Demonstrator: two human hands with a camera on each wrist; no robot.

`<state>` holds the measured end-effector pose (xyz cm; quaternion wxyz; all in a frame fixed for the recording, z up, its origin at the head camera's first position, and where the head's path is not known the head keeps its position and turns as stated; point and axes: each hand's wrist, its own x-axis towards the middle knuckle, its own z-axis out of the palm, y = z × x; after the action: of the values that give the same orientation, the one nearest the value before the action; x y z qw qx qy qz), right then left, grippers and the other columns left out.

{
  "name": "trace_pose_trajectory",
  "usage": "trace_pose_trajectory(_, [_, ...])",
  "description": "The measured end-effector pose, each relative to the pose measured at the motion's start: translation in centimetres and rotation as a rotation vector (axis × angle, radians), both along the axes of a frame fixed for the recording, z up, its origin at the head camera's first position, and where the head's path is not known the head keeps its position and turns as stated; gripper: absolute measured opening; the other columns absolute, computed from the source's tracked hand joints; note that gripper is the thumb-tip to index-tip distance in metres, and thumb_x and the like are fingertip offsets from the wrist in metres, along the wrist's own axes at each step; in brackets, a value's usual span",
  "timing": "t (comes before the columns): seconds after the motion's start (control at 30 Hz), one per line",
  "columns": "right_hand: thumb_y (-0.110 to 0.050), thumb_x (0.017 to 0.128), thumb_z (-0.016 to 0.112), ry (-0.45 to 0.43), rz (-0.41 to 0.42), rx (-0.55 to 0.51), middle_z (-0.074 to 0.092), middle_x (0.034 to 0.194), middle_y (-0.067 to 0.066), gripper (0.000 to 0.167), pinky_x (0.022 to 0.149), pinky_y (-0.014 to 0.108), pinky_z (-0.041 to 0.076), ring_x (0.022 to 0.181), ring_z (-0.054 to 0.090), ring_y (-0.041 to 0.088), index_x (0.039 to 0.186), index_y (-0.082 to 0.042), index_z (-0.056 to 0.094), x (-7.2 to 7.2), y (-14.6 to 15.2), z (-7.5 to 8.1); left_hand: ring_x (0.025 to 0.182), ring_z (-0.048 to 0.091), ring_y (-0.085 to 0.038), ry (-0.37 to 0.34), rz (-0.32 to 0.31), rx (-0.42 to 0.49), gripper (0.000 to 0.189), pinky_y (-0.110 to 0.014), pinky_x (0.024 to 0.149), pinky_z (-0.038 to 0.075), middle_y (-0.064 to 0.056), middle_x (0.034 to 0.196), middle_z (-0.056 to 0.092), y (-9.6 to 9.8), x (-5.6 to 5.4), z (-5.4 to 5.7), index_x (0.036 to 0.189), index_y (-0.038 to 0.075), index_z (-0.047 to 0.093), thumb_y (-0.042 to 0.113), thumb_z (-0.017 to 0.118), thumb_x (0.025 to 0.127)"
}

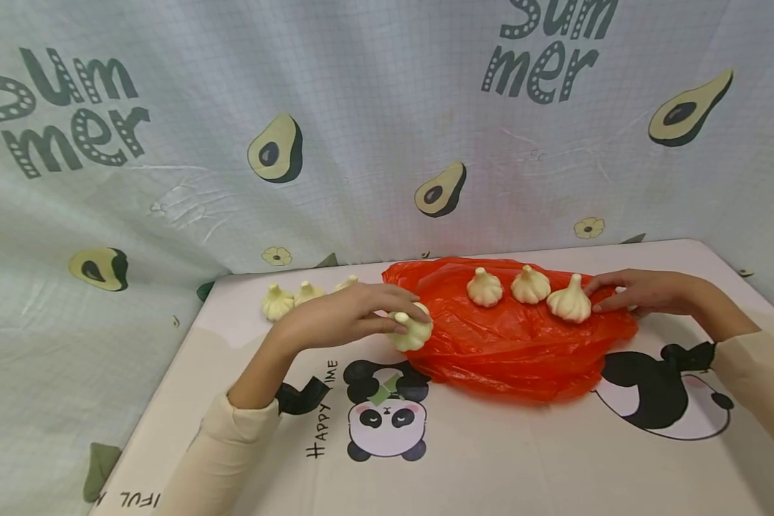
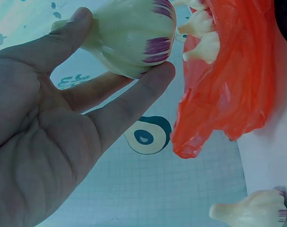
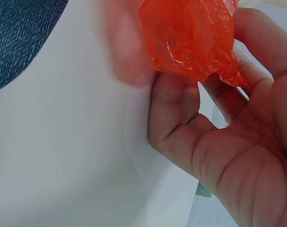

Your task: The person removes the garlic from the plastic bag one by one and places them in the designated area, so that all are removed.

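Pinched between the thumb and fingertips of my left hand [image 1: 351, 308] is a garlic bulb [image 1: 413, 328], held at the left edge of a red plastic bag [image 1: 509, 373]. Its purple-streaked base shows in the left wrist view. Three bulbs sit in a row on the bag: one at left [image 1: 484, 288], one in the middle [image 1: 531, 285] and one at right [image 1: 570, 301]. My right hand [image 1: 648, 294] is beside the rightmost bulb, its fingertips at that bulb's right side. In the right wrist view, the bag's crumpled edge [image 3: 195, 42] partly covers loosely bent fingers.
More garlic bulbs lie at the table's back left: one [image 1: 277, 302], another [image 1: 307, 292] and a third [image 1: 345, 282] partly hidden by my left hand. The white table [image 1: 509, 459] bears panda prints. A patterned curtain [image 1: 361, 129] hangs behind and at both sides.
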<state>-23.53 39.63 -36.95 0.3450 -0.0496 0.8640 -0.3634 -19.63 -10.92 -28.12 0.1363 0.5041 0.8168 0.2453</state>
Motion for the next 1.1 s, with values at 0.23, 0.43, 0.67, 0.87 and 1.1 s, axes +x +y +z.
trace_pose_trajectory(0.23, [-0.028,0.098,0.066,-0.005,0.003,-0.025,0.043,0.143,0.025,0.055,0.092,0.047,0.056,0.112,0.057,0.026,0.142,-0.002,0.047,-0.1,-0.1,0.3,0.128,0.057,-0.011,0.005,-0.023,0.049,0.03,-0.03,0.106,0.046,0.008,0.131,0.067,-1.0,0.1,-0.6,0.129,0.017,0.07,0.016,0.066,0.1])
trace_pose_trajectory(0.43, [-0.028,0.098,0.066,-0.016,-0.001,-0.034,0.044,0.144,0.024,0.054,0.092,0.047,0.056,0.111,0.057,0.026,0.142,-0.003,0.047,-0.1,-0.2,0.1,0.129,0.056,-0.013,0.005,-0.01,0.044,0.03,-0.032,0.107,0.046,0.006,0.133,0.066,-1.8,0.5,-1.1,0.13,0.017,0.069,0.014,0.065,0.1])
trace_pose_trajectory(0.67, [-0.027,0.098,0.066,-0.015,-0.002,-0.043,0.044,0.143,0.023,0.054,0.091,0.045,0.056,0.111,0.056,0.026,0.142,-0.003,0.047,-0.1,-0.1,0.1,0.138,0.049,-0.018,-0.031,0.055,0.02,0.03,-0.039,0.115,0.039,0.008,0.134,0.065,-3.3,1.1,-1.4,0.13,0.019,0.069,0.016,0.065,0.1])
trace_pose_trajectory(0.87, [-0.027,0.098,0.066,-0.009,0.0,-0.042,0.045,0.142,0.022,0.054,0.091,0.045,0.056,0.111,0.056,0.026,0.142,-0.003,0.047,-0.2,-0.1,0.1,0.141,0.047,-0.023,-0.072,0.14,0.008,0.032,-0.046,0.114,0.039,0.003,0.141,0.062,-5.3,1.6,-1.7,0.131,0.023,0.07,0.019,0.066,0.099])
trace_pose_trajectory(1.1, [-0.03,0.098,0.067,-0.007,-0.005,-0.001,0.041,0.145,0.029,0.061,0.091,0.045,0.056,0.114,0.054,0.028,0.146,-0.002,0.043,0.0,0.0,-0.1,0.143,0.045,-0.024,-0.122,0.185,0.016,0.032,-0.048,0.115,0.038,0.003,0.143,0.06,-7.5,2.4,-2.1,0.13,0.026,0.07,0.018,0.066,0.099])
